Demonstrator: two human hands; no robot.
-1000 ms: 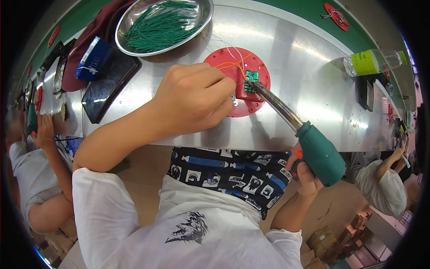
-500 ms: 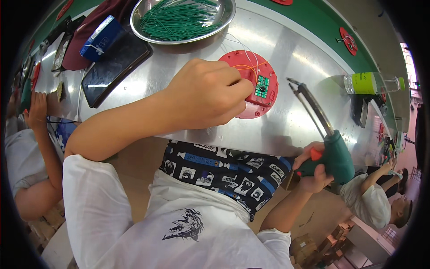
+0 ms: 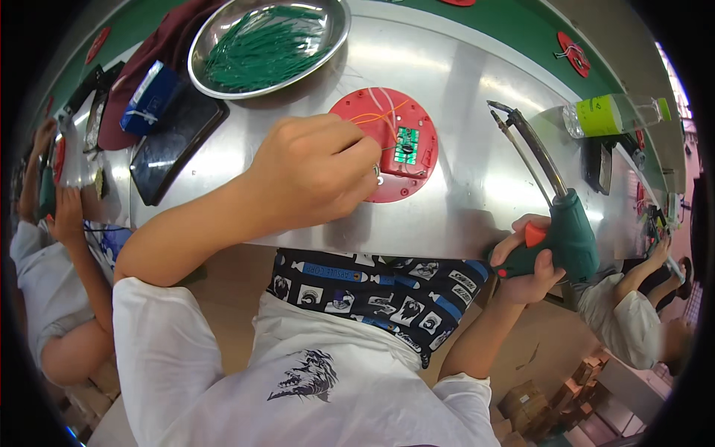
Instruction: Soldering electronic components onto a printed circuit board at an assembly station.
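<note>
A round red plastic disc (image 3: 415, 114) lies on the metal table, carrying a small green circuit board (image 3: 406, 146) with orange and white wires. My left hand (image 3: 320, 170) is closed in a pinch above the disc's left part. Whatever sits between those fingers is too small and too hidden to name. In my right hand (image 3: 530, 277) is a dark green soldering gun (image 3: 577, 238) with a red trigger, gripped by its handle at the table's near edge. Its long metal prongs point up and away, and the tip is held to the right of the disc, apart from it.
A steel bowl (image 3: 344, 30) of green wires stands far left. Beside it are a dark tablet-like device (image 3: 167, 160), a blue box (image 3: 149, 97) and a maroon cloth item (image 3: 119, 115). A bottle (image 3: 599, 117) lies far right. Co-workers sit at both sides.
The view has turned a little, shifting the bowl and disc left in it. My left hand has drawn slightly left over the disc. The soldering gun has moved slightly right, away from the disc.
</note>
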